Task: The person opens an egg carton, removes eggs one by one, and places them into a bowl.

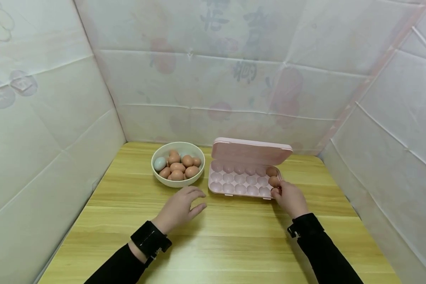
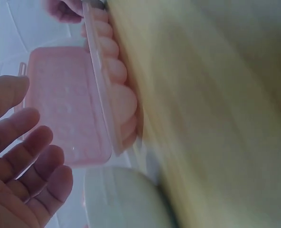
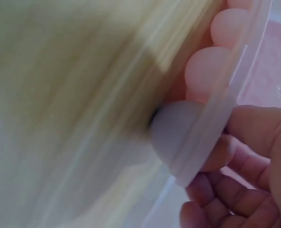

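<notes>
At the front right corner of a pink egg box [image 1: 239, 177], my right hand [image 1: 292, 199] pinches a brown egg [image 3: 220, 154] between thumb and fingers, in or just at the corner cup. Two more brown eggs, one in the middle row [image 1: 274, 181] and one in the back row [image 1: 271, 171], sit behind it in the same end column. The box's lid [image 1: 251, 152] stands raised at the back. My left hand [image 1: 179, 209] hovers above the table in front of a pale bowl [image 1: 178, 184], fingers loosely bent and holding nothing.
Inside the bowl lie several brown eggs [image 1: 177, 168] and a pale bluish egg [image 1: 160, 163]. Bowl and box stand side by side near the back of the wooden table [image 1: 234, 244]. Pale sheet walls [image 1: 213, 86] enclose the back and both sides.
</notes>
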`<state>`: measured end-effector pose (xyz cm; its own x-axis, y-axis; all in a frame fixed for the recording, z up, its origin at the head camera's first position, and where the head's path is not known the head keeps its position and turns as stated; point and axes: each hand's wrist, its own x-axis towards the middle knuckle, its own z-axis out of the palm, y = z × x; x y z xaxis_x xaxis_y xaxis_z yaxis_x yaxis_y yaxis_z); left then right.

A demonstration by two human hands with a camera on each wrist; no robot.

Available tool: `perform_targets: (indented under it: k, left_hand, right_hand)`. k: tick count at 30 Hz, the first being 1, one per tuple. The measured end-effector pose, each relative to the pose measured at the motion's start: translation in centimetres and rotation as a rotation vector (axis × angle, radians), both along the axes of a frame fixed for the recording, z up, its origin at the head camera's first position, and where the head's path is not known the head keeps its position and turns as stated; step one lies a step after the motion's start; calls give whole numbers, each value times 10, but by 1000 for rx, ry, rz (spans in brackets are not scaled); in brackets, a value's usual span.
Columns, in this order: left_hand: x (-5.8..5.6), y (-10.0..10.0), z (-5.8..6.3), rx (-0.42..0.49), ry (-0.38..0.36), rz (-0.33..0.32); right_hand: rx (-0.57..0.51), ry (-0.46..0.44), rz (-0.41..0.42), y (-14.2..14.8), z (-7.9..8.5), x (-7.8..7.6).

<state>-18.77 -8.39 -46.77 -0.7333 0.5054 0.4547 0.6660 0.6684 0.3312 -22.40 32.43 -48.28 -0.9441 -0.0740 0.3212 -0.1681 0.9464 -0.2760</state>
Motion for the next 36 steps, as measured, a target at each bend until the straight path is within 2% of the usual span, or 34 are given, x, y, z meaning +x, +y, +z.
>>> perform_targets:
  k: [6,13,25,28,30,32,34,36]
  left_hand:
    - [5,7,-8,38,-61,-2]
    - [6,8,-11,69,-47,-25]
    - [7,8,-12,60,-86,-24]
    - [7,8,-12,60,-93,-21]
    - [6,8,-12,61,-98,-18]
    - [6,8,-13,64,-99,-17]
    - [6,8,-13,68,-96,-18]
    - [6,8,-14,72,-91,-22]
  right_hand:
    - [86,-1,-5,-3,3,0]
    - [134,24,2,0,0,1]
    - [-89,-117,-9,5,6,8]
    - [-222,-148,-20,6,10,11]
    - [-385,-206,-26,6,13,13]
    - [-645,-279,-7,4,15,15]
    - [-955,-358,41,0,15,16]
    - [-1259,-435,123,-6,14,18]
